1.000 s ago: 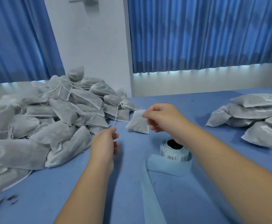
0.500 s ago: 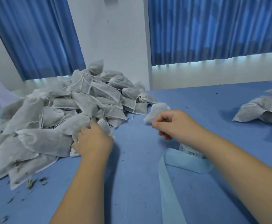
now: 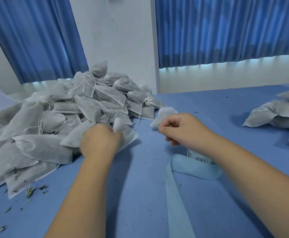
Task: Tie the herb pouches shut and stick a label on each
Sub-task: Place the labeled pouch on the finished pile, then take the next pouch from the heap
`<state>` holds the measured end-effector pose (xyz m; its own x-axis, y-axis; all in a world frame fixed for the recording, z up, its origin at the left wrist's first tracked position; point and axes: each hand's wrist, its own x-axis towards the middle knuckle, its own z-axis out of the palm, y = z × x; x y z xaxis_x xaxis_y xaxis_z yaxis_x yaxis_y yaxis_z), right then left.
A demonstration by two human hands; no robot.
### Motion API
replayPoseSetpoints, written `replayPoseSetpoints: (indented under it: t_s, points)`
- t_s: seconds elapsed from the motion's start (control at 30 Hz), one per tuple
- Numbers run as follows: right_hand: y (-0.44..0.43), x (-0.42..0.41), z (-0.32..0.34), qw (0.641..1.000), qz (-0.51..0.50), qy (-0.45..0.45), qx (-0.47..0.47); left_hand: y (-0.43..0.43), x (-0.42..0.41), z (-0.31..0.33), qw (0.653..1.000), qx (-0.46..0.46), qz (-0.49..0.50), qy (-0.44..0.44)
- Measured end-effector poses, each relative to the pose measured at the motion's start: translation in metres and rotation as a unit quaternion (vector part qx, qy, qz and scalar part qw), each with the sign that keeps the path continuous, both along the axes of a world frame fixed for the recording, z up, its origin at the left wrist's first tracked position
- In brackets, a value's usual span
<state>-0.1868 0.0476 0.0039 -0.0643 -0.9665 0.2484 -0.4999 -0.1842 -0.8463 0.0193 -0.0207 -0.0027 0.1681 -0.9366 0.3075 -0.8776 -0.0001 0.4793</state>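
Whereas the left hand [image 3: 100,141] was seen free over the middle of the bench [image 3: 140,186] a second ago, it has since been moved to the near edge of the loose pile [image 3: 82,107] at the bench's left side, and a pouch [image 3: 130,134] is now gripped there, a white fold bunched up above the knuckles. The right hand [image 3: 179,129] has been kept clenched mid-bench, with a small pouch [image 3: 164,114] apparently pinched at its lower edge.

Judged meaning: the next pouch is being pulled for tying; no label is being applied yet, though the label roll [image 3: 198,157] is parked just beside the right wrist.

Hard to make out:
- left fingers are hidden behind the back of the hand, so the grip point is not seen
- the right thumb-to-pouch contact is masked by the knuckles; a drawstring cannot be confirmed
- the label roll is mostly covered by the forearm and its backing strip [image 3: 176,194]
- the labelled stack [image 3: 274,114] is cut off at the bench's right edge
- motion blur is present on both hands
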Motion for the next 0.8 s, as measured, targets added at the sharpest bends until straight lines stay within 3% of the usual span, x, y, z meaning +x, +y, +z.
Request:
replayPoseSetpoints:
  t_s: [0.1, 0.17, 0.27, 0.37, 0.5, 0.57, 0.63, 0.7, 0.73, 0.8]
  points:
    - [0.002, 0.002, 0.003, 1.000, 0.004, 0.011, 0.001, 0.009, -0.007, 0.005, 0.971, 0.002, -0.091, 0.223]
    - [0.004, 0.005, 0.004, 0.999, 0.014, 0.032, 0.015, 0.015, -0.012, 0.008, 0.904, 0.039, -0.143, 0.400]
    - [0.006, 0.012, 0.004, 0.997, 0.023, 0.064, 0.042, 0.019, -0.016, 0.013, 0.788, 0.105, -0.180, 0.579]
    - [0.010, 0.020, 0.006, 0.995, 0.059, 0.004, 0.078, 0.022, -0.019, 0.016, 0.706, 0.126, -0.193, 0.669]
    - [0.015, 0.021, 0.011, 0.982, 0.121, -0.090, 0.110, 0.023, -0.020, 0.016, 0.664, 0.131, -0.182, 0.713]
    - [0.015, 0.022, 0.011, 0.985, 0.107, -0.100, 0.092, 0.022, -0.022, 0.014, 0.701, 0.132, -0.172, 0.680]
    - [0.014, 0.022, 0.010, 0.993, 0.071, -0.066, 0.073, 0.020, -0.023, 0.009, 0.810, 0.087, -0.134, 0.564]
    - [0.012, 0.022, 0.008, 0.997, 0.038, -0.025, 0.066, 0.019, -0.023, 0.003, 0.928, -0.010, -0.088, 0.361]
    - [0.012, 0.022, 0.007, 0.997, 0.027, -0.014, 0.067, 0.021, -0.024, 0.003, 0.952, -0.072, -0.094, 0.282]
    - [0.011, 0.024, 0.006, 0.997, 0.020, -0.009, 0.073, 0.028, -0.030, 0.005, 0.942, -0.154, -0.165, 0.250]
